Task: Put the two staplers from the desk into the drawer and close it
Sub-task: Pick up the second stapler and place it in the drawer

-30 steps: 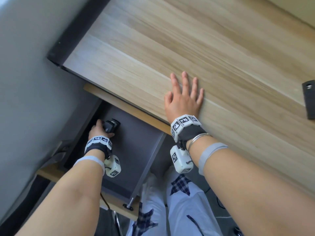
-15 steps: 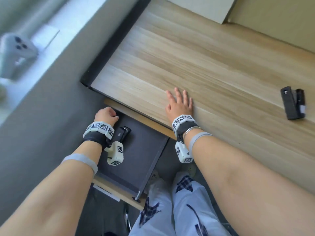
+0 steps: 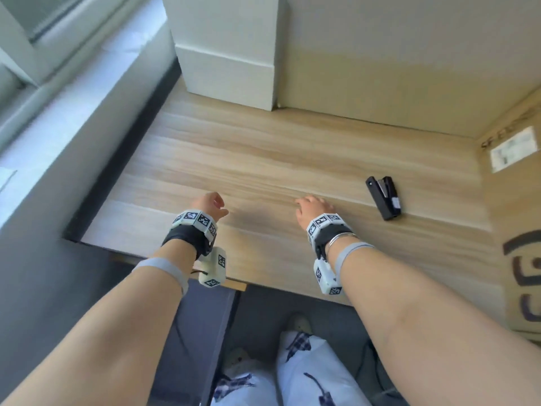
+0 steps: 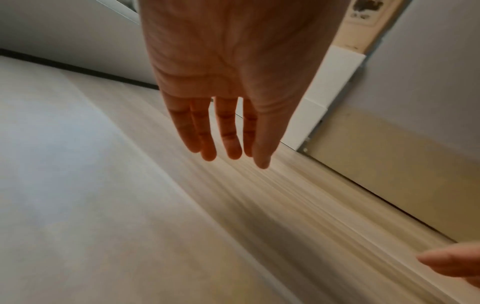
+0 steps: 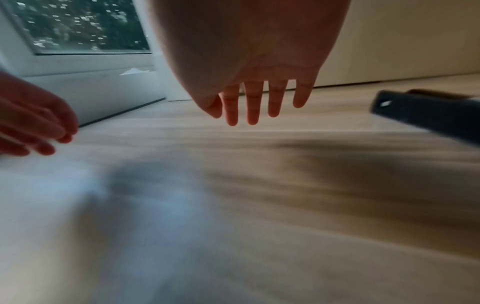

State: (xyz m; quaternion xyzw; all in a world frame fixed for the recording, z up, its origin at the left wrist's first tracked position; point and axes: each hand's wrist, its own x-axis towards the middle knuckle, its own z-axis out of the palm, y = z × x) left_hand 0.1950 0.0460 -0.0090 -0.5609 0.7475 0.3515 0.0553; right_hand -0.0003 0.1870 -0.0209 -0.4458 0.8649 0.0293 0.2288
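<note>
A black stapler (image 3: 383,197) lies on the wooden desk (image 3: 263,159), to the right of my right hand (image 3: 311,205). That hand hovers over the desk with relaxed fingers (image 5: 254,115) and holds nothing; the stapler (image 5: 428,115) shows blurred at its right. My left hand (image 3: 209,205) hangs over the desk's left part, fingers (image 4: 228,144) straight and empty. The dark grey drawer (image 3: 202,323) stands open below the desk's front edge; my left forearm and the desk hide most of its inside, and no stapler shows there.
A large cardboard box (image 3: 515,230) bounds the desk on the right. A white block (image 3: 228,54) and a beige panel stand at the back. A window sill (image 3: 58,112) runs along the left. My legs (image 3: 307,373) are under the desk beside the drawer.
My left hand let go of the first stapler in the drawer and rose over the desk top. My right hand lifted off the desk edge and shifted right. The head view tilted up.
</note>
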